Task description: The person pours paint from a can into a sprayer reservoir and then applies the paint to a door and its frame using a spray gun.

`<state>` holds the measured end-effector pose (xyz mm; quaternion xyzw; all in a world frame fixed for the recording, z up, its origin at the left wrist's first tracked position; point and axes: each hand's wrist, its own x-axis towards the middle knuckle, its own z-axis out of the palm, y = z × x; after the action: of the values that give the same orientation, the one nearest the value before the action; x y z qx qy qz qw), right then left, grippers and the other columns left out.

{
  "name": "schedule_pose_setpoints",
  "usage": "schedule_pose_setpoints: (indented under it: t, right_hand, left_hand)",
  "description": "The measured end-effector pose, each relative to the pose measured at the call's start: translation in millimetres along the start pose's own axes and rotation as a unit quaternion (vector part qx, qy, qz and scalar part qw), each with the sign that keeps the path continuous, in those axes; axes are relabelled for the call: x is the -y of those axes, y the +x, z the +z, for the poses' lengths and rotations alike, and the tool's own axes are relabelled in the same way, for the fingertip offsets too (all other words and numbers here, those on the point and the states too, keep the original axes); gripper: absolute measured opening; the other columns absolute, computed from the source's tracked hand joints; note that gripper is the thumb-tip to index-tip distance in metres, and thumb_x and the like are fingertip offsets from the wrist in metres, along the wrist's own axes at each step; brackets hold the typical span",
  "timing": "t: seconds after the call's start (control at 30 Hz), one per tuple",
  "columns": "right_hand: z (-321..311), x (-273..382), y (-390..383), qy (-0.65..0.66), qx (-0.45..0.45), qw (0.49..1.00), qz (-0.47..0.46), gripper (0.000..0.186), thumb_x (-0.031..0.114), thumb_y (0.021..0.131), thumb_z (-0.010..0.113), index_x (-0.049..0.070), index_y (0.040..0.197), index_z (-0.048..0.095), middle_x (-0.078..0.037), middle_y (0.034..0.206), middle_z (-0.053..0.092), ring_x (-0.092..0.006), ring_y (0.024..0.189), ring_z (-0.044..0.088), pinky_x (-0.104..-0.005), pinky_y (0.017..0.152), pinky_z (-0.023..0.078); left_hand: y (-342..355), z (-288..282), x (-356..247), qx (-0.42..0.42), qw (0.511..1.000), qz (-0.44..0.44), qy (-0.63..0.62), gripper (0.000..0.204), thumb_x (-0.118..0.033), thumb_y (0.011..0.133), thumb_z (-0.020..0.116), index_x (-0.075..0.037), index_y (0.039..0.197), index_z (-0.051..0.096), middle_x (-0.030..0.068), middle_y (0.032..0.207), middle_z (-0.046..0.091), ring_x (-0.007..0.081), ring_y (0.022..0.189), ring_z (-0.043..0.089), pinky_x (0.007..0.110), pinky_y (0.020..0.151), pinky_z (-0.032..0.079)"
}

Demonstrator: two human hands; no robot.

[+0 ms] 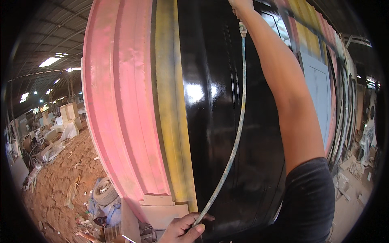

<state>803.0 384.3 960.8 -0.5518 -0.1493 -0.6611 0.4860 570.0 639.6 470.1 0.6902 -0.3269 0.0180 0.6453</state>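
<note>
My right arm reaches up along the right of a glossy black panel (pixel 210 133). At the top edge my right hand (pixel 240 8) is closed on something mostly hidden, with a metal hose fitting (pixel 242 29) just below it. A pale, paint-spattered hose (pixel 239 133) hangs from the fitting in a long curve down to my left hand (pixel 186 229), which is closed on it near the lower edge. Left of the black panel stand a yellow streaked strip (pixel 170 101) and a tall pink ribbed sheet (pixel 117 101).
A tyre (pixel 104 190), blue plastic and board offcuts (pixel 158 212) lie at the lower left on reddish dirt ground (pixel 69 166). Pale boxes (pixel 69 115) and clutter fill the far left. At right are a grey-blue panel (pixel 318 93), leaning sheets and scraps (pixel 350 170).
</note>
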Motion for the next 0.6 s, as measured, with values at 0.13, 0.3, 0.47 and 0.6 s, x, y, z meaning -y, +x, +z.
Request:
schedule_pose_setpoints:
  t: [0.13,0.3,0.47,0.6]
  right_hand:
    - [22.6,12.7,21.6,0.001,-0.020,1.000,0.003,0.053,0.048,0.088,0.067,0.000,0.110,0.070,-0.023,0.110,0.070,-0.0373,0.105,0.067,-0.0442,0.088,0.050]
    - [34.1,4.6,15.0,-0.051,0.001,0.999,0.005,0.053,0.049,0.088,0.068,0.000,0.109,0.070,-0.024,0.111,0.070,-0.0368,0.107,0.066,-0.0439,0.090,0.050]
    - [22.1,-53.8,-31.5,-0.130,0.034,0.991,-0.017,0.057,0.052,0.088,0.067,-0.003,0.099,0.069,-0.020,0.087,0.070,-0.0326,0.078,0.069,-0.0424,0.069,0.053]
    - [-9.3,-95.4,-91.9,-0.247,0.058,0.967,0.034,0.071,0.063,0.086,0.065,-0.007,0.095,0.070,-0.016,0.081,0.070,-0.0277,0.069,0.070,-0.0371,0.066,0.054]
  left_hand:
    - [22.7,0.9,0.0,-0.036,0.999,-0.015,-0.009,0.035,-0.034,0.103,0.053,-0.004,0.117,0.064,-0.0085,0.069,0.045,0.0030,0.063,0.044,0.019,0.060,0.040]
    - [29.9,-4.4,15.6,-0.029,0.995,-0.056,-0.076,0.033,-0.032,0.105,0.050,-0.004,0.117,0.063,-0.0007,0.065,0.054,0.0132,0.057,0.053,0.027,0.057,0.044]
    - [9.3,-22.5,49.6,0.044,0.980,-0.168,-0.097,0.034,-0.026,0.107,0.047,0.001,0.124,0.059,-0.0036,0.066,0.046,0.0062,0.061,0.045,0.022,0.058,0.039]
    - [-19.8,-30.4,93.7,0.097,0.977,-0.180,-0.062,0.038,-0.032,0.107,0.047,0.001,0.123,0.059,-0.0019,0.070,0.053,0.0072,0.063,0.049,0.023,0.060,0.042]
